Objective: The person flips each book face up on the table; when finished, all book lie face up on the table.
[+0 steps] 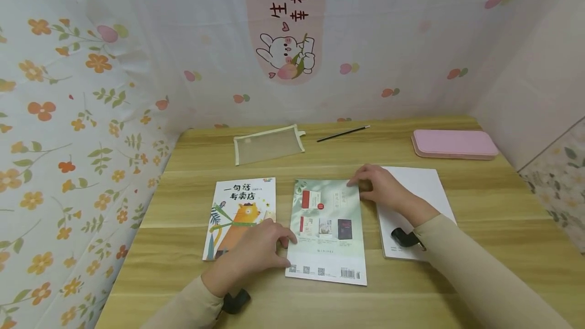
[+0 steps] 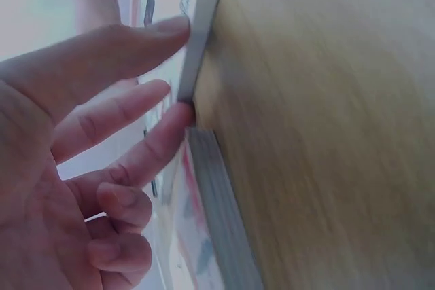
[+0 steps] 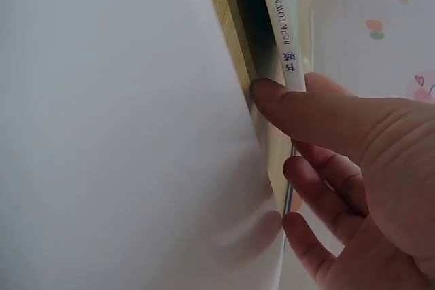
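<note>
A green-and-white magazine lies back cover up on the table, with pictures of books and a barcode. My left hand reaches over the picture book's lower corner, thumb and fingertips at the magazine's left edge. In the left wrist view, the thumb lies against that edge, fingers spread. My right hand holds the magazine's upper right corner. Its thumb and index finger are on either side of the lettered spine in the right wrist view, with dark shadow beneath the spine.
Left of the magazine lies a picture book with an orange cat. A white-covered book lies under my right forearm. Farther back are a mesh zip pouch, a thin black pen-like stick and a pink pencil case.
</note>
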### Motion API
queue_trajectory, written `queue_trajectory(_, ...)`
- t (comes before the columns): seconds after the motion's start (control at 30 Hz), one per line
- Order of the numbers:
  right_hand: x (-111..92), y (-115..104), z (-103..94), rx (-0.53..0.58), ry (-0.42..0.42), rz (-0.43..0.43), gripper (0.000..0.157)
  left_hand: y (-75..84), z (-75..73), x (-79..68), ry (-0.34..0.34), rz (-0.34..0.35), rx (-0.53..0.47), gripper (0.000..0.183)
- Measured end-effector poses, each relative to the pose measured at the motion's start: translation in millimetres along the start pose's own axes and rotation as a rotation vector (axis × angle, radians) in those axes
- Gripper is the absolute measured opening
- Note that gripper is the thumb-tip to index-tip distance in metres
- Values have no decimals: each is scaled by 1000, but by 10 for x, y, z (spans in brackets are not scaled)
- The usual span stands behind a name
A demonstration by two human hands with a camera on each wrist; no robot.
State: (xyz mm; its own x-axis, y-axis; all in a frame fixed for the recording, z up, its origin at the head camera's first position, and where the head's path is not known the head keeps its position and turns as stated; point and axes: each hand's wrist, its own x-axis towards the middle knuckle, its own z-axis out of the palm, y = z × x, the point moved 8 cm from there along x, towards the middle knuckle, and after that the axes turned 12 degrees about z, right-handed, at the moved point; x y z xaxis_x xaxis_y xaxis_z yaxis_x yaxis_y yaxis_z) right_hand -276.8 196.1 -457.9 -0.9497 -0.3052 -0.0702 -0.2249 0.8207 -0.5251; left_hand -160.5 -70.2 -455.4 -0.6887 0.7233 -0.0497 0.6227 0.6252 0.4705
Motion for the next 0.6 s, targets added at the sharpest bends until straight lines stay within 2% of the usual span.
queue_trajectory(0.17, 14, -24, -59, -82, 42, 5, 32, 32, 8, -22, -28, 5, 36, 39)
queue_trajectory(0.33, 8, -44, -99, -115, 47, 14, 28, 43, 76, -62, -54, -18, 25, 53)
queue_trajectory(0.6, -33, -24, -187, -72, 62, 33, 26, 82, 107, -101, -6, -31, 102, 62)
